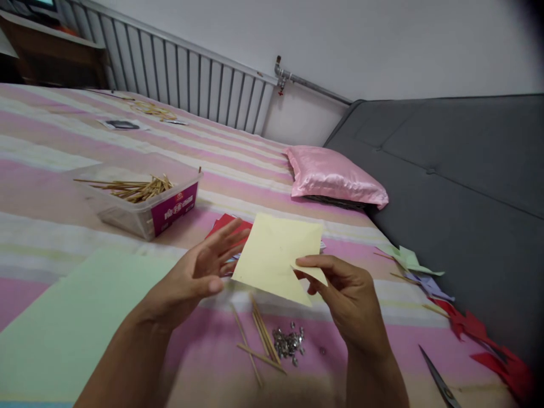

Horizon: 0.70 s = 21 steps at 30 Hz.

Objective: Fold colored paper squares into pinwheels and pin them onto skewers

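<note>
My right hand (346, 294) pinches the lower right corner of a pale yellow paper square (278, 252), held up over the striped bed. One corner flap of the sheet is folded or cut near my thumb. My left hand (204, 266) is open, fingers stretched out, resting against the sheet's left edge. Below the paper lie several thin wooden sticks (261, 340) and a small heap of silver pins (289, 341). Red paper (225, 225) shows behind my left fingers.
A clear plastic box of wooden sticks (142, 198) stands at the left. A large pale green sheet (80, 311) lies at the lower left. Finished paper pinwheels (429, 283) line the right bed edge, scissors (440, 379) near them. A pink pillow (335, 178) lies beyond.
</note>
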Motion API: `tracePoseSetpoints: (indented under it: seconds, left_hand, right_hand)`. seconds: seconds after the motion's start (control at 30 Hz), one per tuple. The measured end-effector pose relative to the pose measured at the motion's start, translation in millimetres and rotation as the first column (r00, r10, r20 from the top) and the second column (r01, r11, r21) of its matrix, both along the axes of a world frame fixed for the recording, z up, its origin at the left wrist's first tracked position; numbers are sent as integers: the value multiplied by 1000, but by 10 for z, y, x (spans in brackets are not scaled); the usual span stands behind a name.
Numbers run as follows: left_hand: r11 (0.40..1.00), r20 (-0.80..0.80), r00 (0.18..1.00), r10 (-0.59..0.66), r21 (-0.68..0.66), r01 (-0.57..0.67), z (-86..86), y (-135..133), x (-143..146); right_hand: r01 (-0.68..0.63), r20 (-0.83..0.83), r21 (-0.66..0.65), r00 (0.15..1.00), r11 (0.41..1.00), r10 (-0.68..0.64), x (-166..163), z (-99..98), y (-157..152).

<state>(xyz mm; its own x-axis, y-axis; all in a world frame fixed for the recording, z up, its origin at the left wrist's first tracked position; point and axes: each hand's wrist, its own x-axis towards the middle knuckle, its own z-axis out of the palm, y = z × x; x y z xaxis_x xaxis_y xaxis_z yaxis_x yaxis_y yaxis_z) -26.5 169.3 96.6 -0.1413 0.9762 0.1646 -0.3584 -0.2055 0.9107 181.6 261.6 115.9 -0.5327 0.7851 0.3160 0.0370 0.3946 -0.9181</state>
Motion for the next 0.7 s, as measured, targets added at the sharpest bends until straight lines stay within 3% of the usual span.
tracePoseSetpoints:
  seconds: [0.07, 0.13, 0.3, 0.4, 0.57, 0.7]
  left_hand:
    - [992, 153, 981, -117, -21, 121, -12, -3, -21]
    - [981, 213, 965, -154, -83, 175, -2, -4, 6]
    - [944, 157, 987, -28, -322, 78, 61, -10, 132]
    - [917, 116, 993, 11, -397, 36, 86, -14, 165]
    - [923, 58, 995, 83, -380, -55, 95, -4, 205]
    - [936, 38, 996, 87, -346, -68, 102, 2, 254]
  right_hand:
    - [-28, 19, 61, 999, 998, 27, 25, -16, 23]
    - [-81, 61, 109, 995, 991, 75, 33, -16, 33]
    - [-242, 187, 166, 960, 956, 210, -8, 28, 12]
    - [-300, 221, 176, 940, 937, 260, -39, 44, -4]
    - [-241, 240, 172, 951, 955, 196, -66, 35, -19]
    - [-154, 174, -7, 973, 988, 152, -98, 2, -28]
